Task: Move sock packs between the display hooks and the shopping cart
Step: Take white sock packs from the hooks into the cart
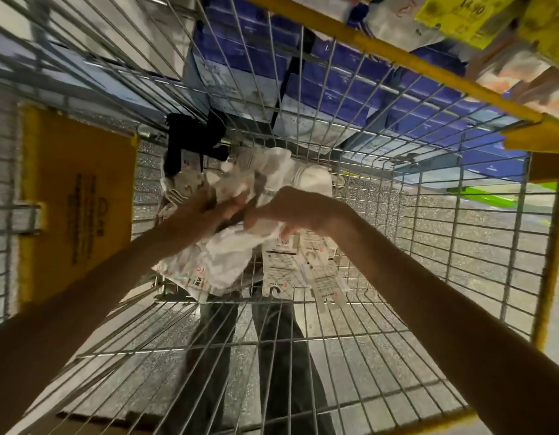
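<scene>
Speckled floor point(479, 221) shows through a wire shopping cart point(381, 50) holding a heap of white sock packs point(303, 177). The right hand point(290, 211) grips several packs from the heap. The left hand point(221, 208), just beside it, is blurred, so its grip is unclear. Black socks point(193, 136) lie beyond the left hand.
</scene>
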